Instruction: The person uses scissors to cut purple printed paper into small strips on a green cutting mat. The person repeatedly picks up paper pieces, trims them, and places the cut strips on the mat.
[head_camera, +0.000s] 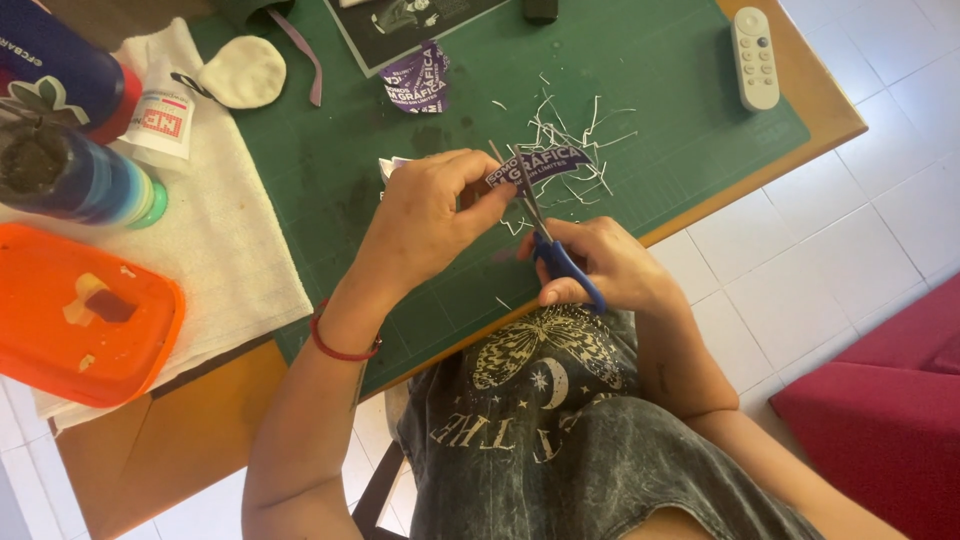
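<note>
My left hand (432, 215) pinches a purple printed paper strip (545, 163) and holds it just above the green cutting mat (680, 130). My right hand (608, 268) grips blue-handled scissors (553, 245), whose blades point up into the strip's lower edge. Several thin white paper slivers (585, 130) lie scattered on the mat around the strip. A second purple printed piece (418, 82) rests farther up the mat.
A white remote (755, 57) lies at the mat's right edge. On the white towel (225, 240) to the left stand an orange lidded box (85, 315), paint bottles (75, 175), a glue bottle (165, 115) and a round white pad (243, 72). A red seat (890, 420) is at lower right.
</note>
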